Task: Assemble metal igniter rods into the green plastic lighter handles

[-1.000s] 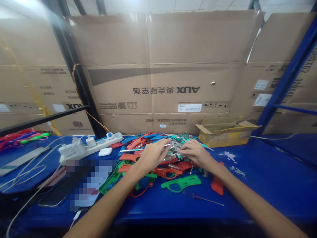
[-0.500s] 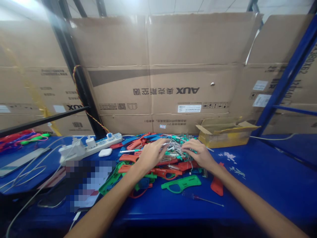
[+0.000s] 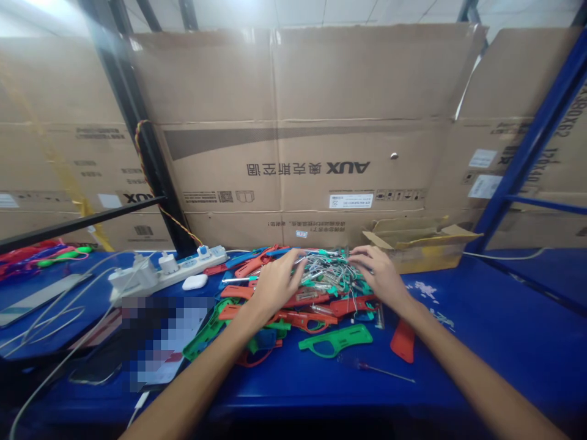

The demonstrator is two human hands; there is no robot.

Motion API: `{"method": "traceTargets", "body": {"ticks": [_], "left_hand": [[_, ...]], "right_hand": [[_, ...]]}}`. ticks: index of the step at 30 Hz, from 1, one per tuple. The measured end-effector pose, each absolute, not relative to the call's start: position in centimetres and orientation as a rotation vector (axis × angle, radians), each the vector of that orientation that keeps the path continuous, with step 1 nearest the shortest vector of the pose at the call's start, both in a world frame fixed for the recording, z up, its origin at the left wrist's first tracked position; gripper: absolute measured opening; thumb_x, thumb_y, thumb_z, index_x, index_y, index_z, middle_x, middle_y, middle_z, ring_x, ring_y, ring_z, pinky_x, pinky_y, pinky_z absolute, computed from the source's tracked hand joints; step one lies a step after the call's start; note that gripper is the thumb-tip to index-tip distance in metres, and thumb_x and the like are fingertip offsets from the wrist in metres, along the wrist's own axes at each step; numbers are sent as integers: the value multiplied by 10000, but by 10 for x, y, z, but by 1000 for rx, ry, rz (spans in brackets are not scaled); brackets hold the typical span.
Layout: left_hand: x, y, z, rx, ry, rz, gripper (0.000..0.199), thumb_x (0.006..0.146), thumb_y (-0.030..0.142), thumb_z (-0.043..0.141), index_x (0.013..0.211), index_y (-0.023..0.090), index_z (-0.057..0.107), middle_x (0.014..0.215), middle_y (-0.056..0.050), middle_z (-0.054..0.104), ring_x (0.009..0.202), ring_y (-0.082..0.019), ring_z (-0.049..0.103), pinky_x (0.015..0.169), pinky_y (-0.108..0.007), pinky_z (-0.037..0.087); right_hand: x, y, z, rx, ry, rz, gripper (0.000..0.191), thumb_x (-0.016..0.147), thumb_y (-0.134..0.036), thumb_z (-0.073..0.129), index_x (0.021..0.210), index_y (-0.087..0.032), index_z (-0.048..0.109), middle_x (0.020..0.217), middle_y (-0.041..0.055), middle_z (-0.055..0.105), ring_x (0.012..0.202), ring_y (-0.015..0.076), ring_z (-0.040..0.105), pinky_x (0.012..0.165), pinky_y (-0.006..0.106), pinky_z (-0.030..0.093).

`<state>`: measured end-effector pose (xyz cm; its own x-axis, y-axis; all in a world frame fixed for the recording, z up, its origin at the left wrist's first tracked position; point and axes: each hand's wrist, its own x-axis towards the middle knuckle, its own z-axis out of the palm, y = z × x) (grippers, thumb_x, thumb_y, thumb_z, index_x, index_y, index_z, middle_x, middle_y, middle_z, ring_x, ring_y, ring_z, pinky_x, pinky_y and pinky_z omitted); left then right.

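A tangled heap of small parts with thin wires, clear tubes and green ends [image 3: 328, 272] lies between my two hands. My left hand [image 3: 277, 281] is at the heap's left side, thumb and fingers apart; small parts lie at its fingertips. On the opposite side, my right hand [image 3: 383, 278] has its fingers curved and apart, their tips by the heap's edge. Orange gun-shaped plastic shells [image 3: 312, 319] lie under and in front of the heap. Closer to me are a green shell [image 3: 339, 340], a screwdriver [image 3: 385, 371] and a red shell piece [image 3: 402, 342].
An open cardboard box [image 3: 424, 256] stands behind my right hand. Small white pieces [image 3: 424, 289] lie to the right. At left are a power strip [image 3: 183, 269], a white earphone case [image 3: 195, 282], cables and a phone [image 3: 98, 360]. Large cardboard [image 3: 293, 85] walls the back.
My hands have moved apart, the right one shifting right and slightly up, the left one slightly left. More of the wired heap shows between them.
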<state>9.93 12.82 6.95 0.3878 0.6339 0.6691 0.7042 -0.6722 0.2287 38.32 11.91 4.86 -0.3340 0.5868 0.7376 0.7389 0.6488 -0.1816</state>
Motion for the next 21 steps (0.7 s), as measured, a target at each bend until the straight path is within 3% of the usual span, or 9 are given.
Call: {"method": "traceTargets", "body": {"ticks": [4,8,11,14,16,21], "left_hand": [[100,126,70,-2563,-1187,-1203,196,1061,309,516,1202,223,623,872,-11,752,726,-199,727,669,-266,495],[102,124,70,-2580,-1153,-1244,219,1059,305,520,1241,214,600,926,-25,756,726,-199,727,649,-271,493],[103,121,71,-2619,-1106,-1254,196,1060,323,519,1204,221,602,989,-32,757,776,-202,734,650,-273,500],[106,119,71,-2685,-1032,-1235,174,1073,335,491,1148,226,603,1007,-24,748,828,-199,727,697,-280,518],[107,117,71,-2721,-985,-1214,189,1087,327,451,1137,221,599,1011,-28,733,844,-196,715,729,-287,525],[107,115,73,-2756,-909,-1168,247,1102,296,372,1142,214,602,1061,-48,692,937,-201,684,808,-302,521]], "right_hand": [[401,121,50,-1067,-2186,-170,263,873,-94,568,826,-257,769,1125,94,735,1035,321,648,882,531,514],[401,115,58,-1064,-2192,-107,394,833,-23,477,972,-255,763,1216,91,721,1150,306,635,994,570,482],[388,106,64,-1039,-2151,-45,361,955,-100,443,1139,-249,716,1249,87,717,1185,262,644,1029,492,502],[372,99,63,-1015,-2146,18,295,997,-286,570,1274,-248,664,1255,89,728,1149,256,681,981,423,550],[365,97,59,-994,-2159,49,299,973,-343,631,1249,-243,690,1202,87,756,1087,259,710,941,406,568],[367,99,56,-970,-2136,95,233,1012,-319,554,1101,-227,749,1046,79,798,969,245,742,883,393,579]]}}
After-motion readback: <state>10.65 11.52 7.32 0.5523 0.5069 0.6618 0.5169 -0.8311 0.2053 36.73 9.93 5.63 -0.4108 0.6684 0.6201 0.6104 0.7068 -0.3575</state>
